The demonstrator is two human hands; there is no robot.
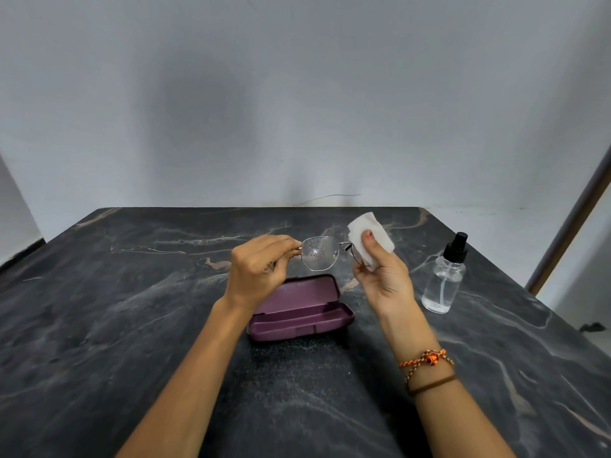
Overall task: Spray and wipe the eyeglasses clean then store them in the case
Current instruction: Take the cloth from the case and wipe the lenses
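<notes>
Thin metal-framed eyeglasses (pixel 320 256) are held in the air above the table, the left lens speckled with droplets. My left hand (pixel 261 269) pinches the frame at its left end. My right hand (pixel 385 276) holds a folded white cloth (pixel 370 238) wrapped over the right lens, thumb pressing on the cloth; that lens is mostly hidden. A purple glasses case (pixel 299 309) lies open on the table just below the hands, with nothing in it. A clear spray bottle (pixel 444 279) with a black nozzle stands upright to the right of my right hand.
A dark marbled table (pixel 132 325) spans the view, its far edge against a pale wall. A brown-edged panel (pixel 568 236) leans at the far right beyond the table corner.
</notes>
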